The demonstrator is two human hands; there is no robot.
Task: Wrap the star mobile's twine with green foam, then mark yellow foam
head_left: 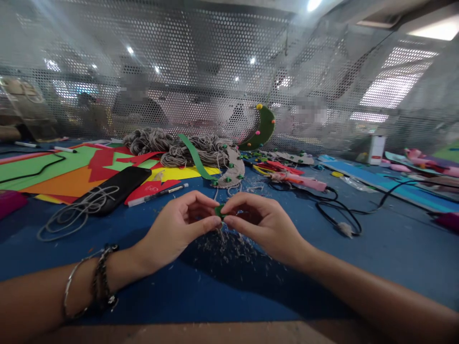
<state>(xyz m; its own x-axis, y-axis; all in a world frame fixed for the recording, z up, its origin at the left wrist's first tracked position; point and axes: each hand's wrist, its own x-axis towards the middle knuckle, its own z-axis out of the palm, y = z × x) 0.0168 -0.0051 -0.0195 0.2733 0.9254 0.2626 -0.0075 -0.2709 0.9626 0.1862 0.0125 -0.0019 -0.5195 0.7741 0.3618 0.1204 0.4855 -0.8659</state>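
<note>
The left hand (175, 229) came in over the near left corner of the bench (390, 267), thumb and fingers pinched on one side of a small green piece (220, 211); the right hand (267, 223), coming in over the near right corner, pinched the other side, so both were closed on the same thing. The piece sat about midway between the left and right edges, apparently lifted above the surface, and the fingers hid too much to tell its shape. The step in hand looked like shaping or joining it by fingertip, and the next move seemed to call for a steady pinch on one side while the other pressed or turned

On the left, coloured sheets (73, 167) and a dark phone (124, 185) crowded the space beyond the forearm. Straight ahead, towards the far edge, a curved grey piece (234, 172) with green knobs lay just past the fingertips, leaving little room forward. Pale fibre scraps (236, 248) littered the stretch towards the near edge, where the hands had room to draw back. On the right, a black cable (355, 220) lay beyond the forearm, with bare surface towards the right edge
</note>
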